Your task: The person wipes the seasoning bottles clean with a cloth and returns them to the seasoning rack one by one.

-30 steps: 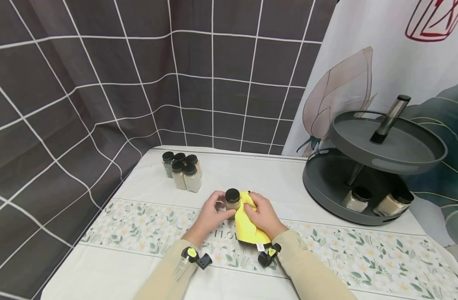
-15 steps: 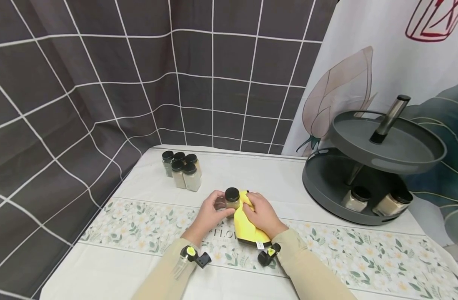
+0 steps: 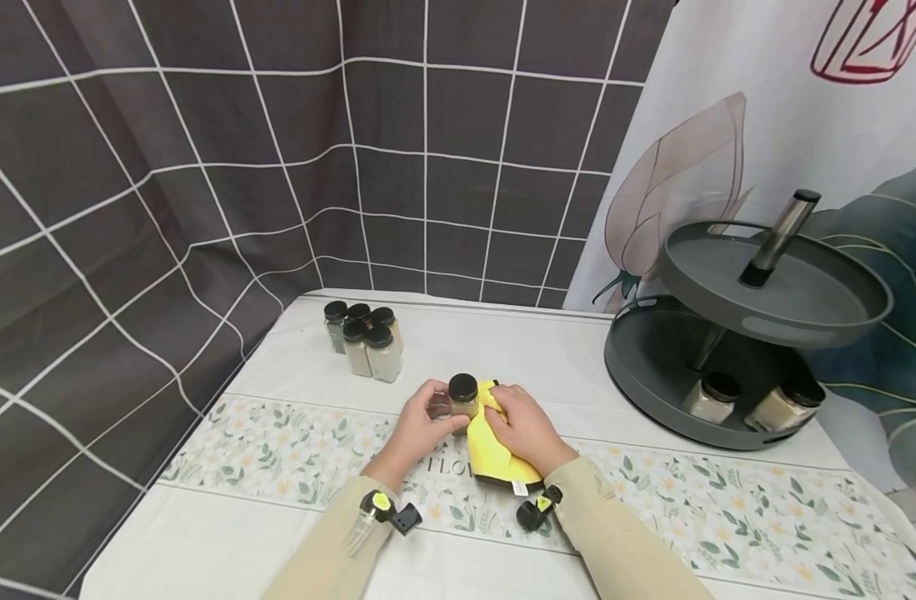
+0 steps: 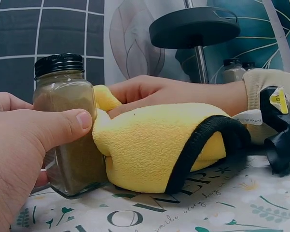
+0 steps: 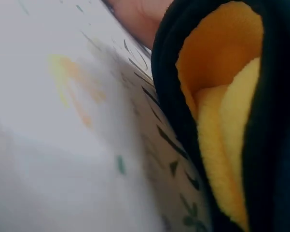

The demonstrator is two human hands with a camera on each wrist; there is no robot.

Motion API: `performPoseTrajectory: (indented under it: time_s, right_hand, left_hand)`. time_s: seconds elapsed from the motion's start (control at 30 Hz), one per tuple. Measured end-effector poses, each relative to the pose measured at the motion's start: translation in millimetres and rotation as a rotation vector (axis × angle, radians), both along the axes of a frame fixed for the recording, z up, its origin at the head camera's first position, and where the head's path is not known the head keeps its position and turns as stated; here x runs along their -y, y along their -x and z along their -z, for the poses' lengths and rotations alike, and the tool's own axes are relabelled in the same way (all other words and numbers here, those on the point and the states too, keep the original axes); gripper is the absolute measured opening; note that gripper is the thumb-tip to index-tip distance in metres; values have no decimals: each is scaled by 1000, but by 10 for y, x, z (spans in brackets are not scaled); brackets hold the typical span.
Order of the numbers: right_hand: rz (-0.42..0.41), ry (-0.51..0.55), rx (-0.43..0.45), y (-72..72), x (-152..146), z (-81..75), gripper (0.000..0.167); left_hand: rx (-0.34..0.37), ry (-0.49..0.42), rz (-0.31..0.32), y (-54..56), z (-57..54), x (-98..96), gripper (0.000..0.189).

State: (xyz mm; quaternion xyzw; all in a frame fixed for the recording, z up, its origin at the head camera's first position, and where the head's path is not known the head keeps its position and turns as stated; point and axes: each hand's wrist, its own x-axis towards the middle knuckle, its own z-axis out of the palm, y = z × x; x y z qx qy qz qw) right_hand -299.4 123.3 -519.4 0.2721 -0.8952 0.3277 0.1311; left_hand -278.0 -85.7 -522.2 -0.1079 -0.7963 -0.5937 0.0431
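My left hand [image 3: 422, 425] grips a square glass spice jar [image 4: 70, 125] with a ribbed black lid and brownish powder inside, thumb across its front. The jar's base is at the tablecloth, tilted slightly in the left wrist view. From the other side my right hand [image 3: 525, 423] holds a bunched yellow cloth [image 3: 495, 450] with black edging and a white tag against the jar. Its fingertips are hidden behind the cloth. Folds of the yellow cloth [image 5: 222, 121] fill much of the right wrist view.
Several black-lidded jars [image 3: 369, 343] stand grouped at the back left of the table. To the right is a dark grey two-tier round tray [image 3: 653, 400], with two jars [image 3: 713, 397] on its lower tier. A gridded dark curtain [image 3: 458, 192] hangs behind the table.
Very little differs. Both hands keep their hold on the jar and the cloth, and the jar's lid has shifted very slightly left and up in the head view.
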Motion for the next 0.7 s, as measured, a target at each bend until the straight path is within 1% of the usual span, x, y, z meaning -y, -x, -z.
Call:
performPoseTrajectory:
  time_s: [0.03, 0.1, 0.2, 0.27, 0.33, 0.43, 0.53, 0.6, 0.7]
  right_hand:
    - [3, -17, -1, -2, -1, -4, 6]
    - [0, -3, -7, -11, -5, -8, 6]
    - [-22, 84, -66, -26, -19, 5, 5]
    - [-42, 143, -67, -35, -23, 4, 7]
    - [-54, 157, -53, -27, -18, 2, 8]
    - [-45, 90, 8, -6, -1, -3, 6]
    - [-30, -28, 3, 9, 16, -14, 5]
    - [-13, -97, -19, 2, 27, -33, 5]
    - [11, -194, -56, -18, 49, -68, 6]
  left_hand:
    - [-2, -3, 3, 3, 4, 1, 44]
    - [-5, -3, 6, 2, 8, 3, 43]
    - [-8, -1, 12, 0, 12, 1, 42]
    - [-12, 14, 10, 0, 7, 1, 42]
    - [-27, 25, 13, 1, 3, 4, 42]
    - [-69, 53, 18, 7, 5, 17, 46]
    - [-90, 69, 17, 5, 6, 28, 49]
    - [-76, 75, 1, 6, 5, 33, 50]
    - [-29, 68, -30, 9, 5, 36, 48]
